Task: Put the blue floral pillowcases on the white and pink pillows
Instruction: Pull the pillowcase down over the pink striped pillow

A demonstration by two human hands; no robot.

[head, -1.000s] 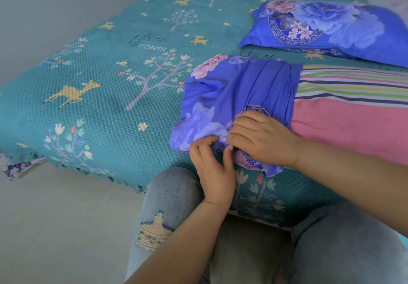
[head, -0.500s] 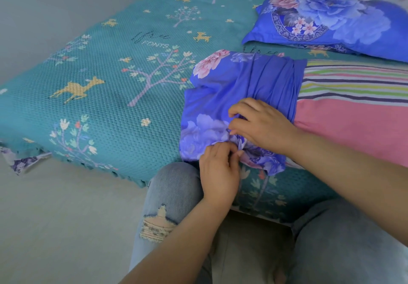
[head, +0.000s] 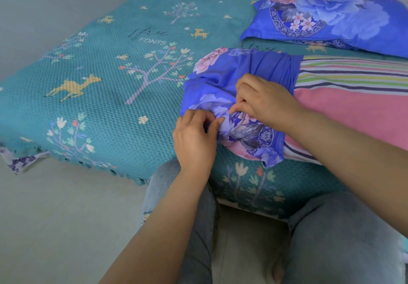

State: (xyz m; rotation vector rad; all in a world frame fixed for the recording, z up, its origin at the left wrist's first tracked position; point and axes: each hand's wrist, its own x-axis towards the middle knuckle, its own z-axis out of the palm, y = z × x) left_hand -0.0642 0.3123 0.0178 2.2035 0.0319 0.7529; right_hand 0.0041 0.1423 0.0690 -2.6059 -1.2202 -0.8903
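Observation:
A pink pillow with coloured stripes [head: 353,107] lies on the bed near its front edge. A blue floral pillowcase [head: 220,80] is bunched over the pillow's left end, leaving the rest bare. My left hand [head: 194,138] pinches the gathered cloth at the pillowcase's near edge. Just right of it, my right hand [head: 267,103] grips the same bunched fabric with curled fingers. A second pillow, fully inside a blue floral pillowcase [head: 331,19], rests at the back right of the bed.
A teal bedspread [head: 110,74] with deer and tree patterns covers the bed. My knees in light jeans [head: 331,228] are against the bed's front edge. A scrap of floral fabric [head: 19,162] hangs at the bed's left corner over a pale floor.
Both hands have shifted along the bunched pillowcase edge and taken a fresh grip on it. More of the floral print now shows near the front edge. The camera view has tilted slightly.

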